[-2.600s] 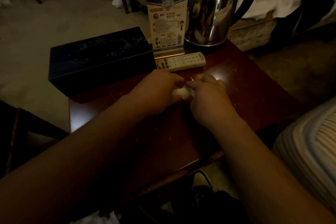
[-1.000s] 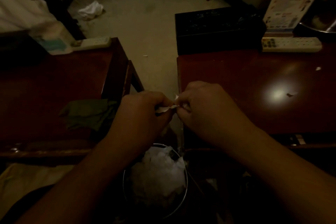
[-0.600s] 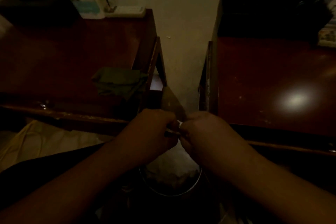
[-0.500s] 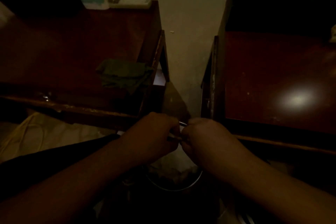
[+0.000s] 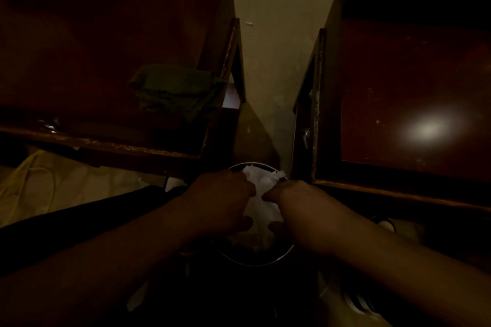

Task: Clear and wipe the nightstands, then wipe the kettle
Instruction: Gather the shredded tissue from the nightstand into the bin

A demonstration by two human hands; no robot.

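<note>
We take the round bin [image 5: 255, 260] as our landmark. Both our hands hang right above its mouth, left hand [image 5: 220, 204] and right hand [image 5: 295, 210] near each other, white tissue scraps [image 5: 261, 188] showing between them and below. In this dim view we cannot tell whether either hand's fingers pinch anything. The green cloth [image 5: 175, 90], which we judge comes next, lies up and left of the bin on the left nightstand [image 5: 79, 42], nearer our left hand.

We see our left hand [image 5: 221, 202] and right hand [image 5: 297, 210] bare, without gloves, rings or a watch, both forearms uncovered to the frame's lower edge with no sleeve showing, and dark clothing over our lap [image 5: 87, 216].
</note>
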